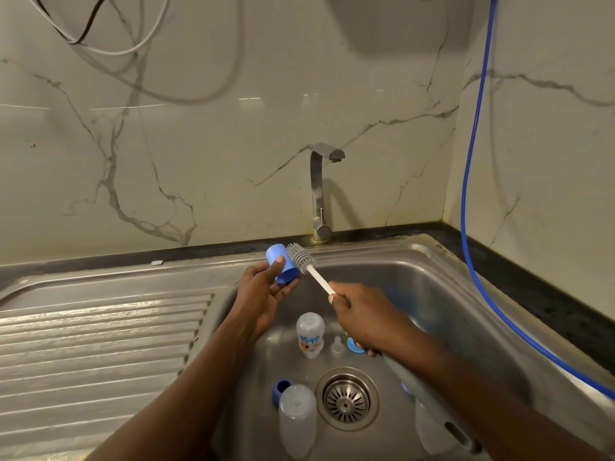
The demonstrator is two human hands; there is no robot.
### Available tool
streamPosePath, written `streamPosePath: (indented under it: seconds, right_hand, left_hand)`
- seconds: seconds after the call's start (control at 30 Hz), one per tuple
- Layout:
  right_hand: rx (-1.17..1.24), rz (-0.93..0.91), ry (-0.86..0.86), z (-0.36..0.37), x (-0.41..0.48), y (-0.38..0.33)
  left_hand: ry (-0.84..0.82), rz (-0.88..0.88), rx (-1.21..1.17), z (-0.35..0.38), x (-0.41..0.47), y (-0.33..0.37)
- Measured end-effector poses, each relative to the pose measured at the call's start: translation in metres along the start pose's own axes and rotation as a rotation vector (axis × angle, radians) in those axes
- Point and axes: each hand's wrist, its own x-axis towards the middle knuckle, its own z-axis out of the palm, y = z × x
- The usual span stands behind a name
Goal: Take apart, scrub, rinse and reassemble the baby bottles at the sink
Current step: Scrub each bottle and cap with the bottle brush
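Note:
My left hand (263,294) grips a blue bottle cap (282,263) above the back of the steel sink (432,294). My right hand (359,314) holds the white handle of a grey silicone bottle brush (301,257), whose bristle head touches the cap's side. In the basin lie a printed clear bottle (310,334), a clear teat (337,346), a blue ring (353,346) partly behind my right hand, a blue collar (280,390) and a second clear bottle (297,420). Another clear bottle (429,430) is partly hidden under my right forearm.
The tap (321,191) stands at the back of the sink, with no water running. The drain strainer (346,398) sits mid-basin. A ribbed draining board (100,344) lies to the left. A blue hose (472,194) hangs down the right wall.

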Motion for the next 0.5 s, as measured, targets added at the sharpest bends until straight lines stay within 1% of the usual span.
streamPosePath:
  seconds: [0.2, 0.33, 0.4, 0.5]
  right_hand:
    - [0.0, -0.008, 0.004, -0.0008, -0.0014, -0.0018]
    - [-0.043, -0.038, -0.001, 0.0004, -0.0034, -0.0032]
    - [-0.052, -0.042, 0.006, 0.0001, -0.0036, -0.0038]
    - [-0.033, -0.007, 0.033, -0.0044, -0.0018, -0.0029]
  left_hand:
    - [0.005, -0.006, -0.048, -0.0004, -0.001, 0.0027]
    - [0.002, -0.043, -0.105, -0.0017, -0.0006, 0.0026]
    - [-0.033, -0.049, -0.101, -0.0005, -0.0021, 0.0025]
    - [-0.107, -0.044, -0.025, 0.0049, -0.005, 0.0025]
